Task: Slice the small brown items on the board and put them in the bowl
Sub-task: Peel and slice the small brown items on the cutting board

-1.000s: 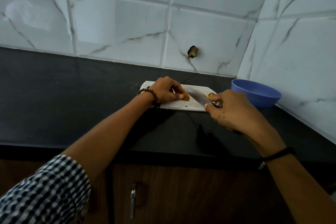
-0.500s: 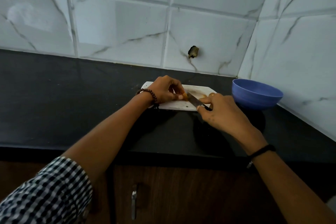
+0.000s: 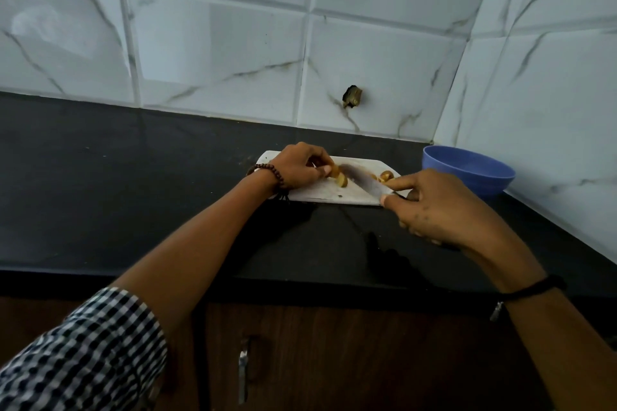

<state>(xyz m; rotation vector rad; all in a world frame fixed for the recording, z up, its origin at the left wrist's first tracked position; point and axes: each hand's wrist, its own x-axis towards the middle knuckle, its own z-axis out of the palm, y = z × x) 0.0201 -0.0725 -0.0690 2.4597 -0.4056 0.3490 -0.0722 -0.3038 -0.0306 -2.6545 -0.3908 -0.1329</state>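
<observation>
A white cutting board (image 3: 320, 193) lies on the black counter near the wall corner. My left hand (image 3: 298, 166) pinches a small brown item (image 3: 335, 171) against the board. A cut piece (image 3: 342, 181) lies just in front of it. My right hand (image 3: 437, 207) grips a knife (image 3: 362, 181), its blade lying across the board right beside the held item. More brown pieces (image 3: 385, 175) sit at the board's right end. A blue bowl (image 3: 467, 173) stands to the right of the board; its inside is not visible.
White marble-look tiles cover the back and right walls, with a dark chipped hole (image 3: 352, 97) in one tile above the board. The black counter (image 3: 117, 183) stretches left. Below its front edge is a brown cabinet with a metal handle (image 3: 243, 367).
My right hand has drawn back toward me with the knife, exposing more blade. A cut piece now lies in front of the item my left hand holds.
</observation>
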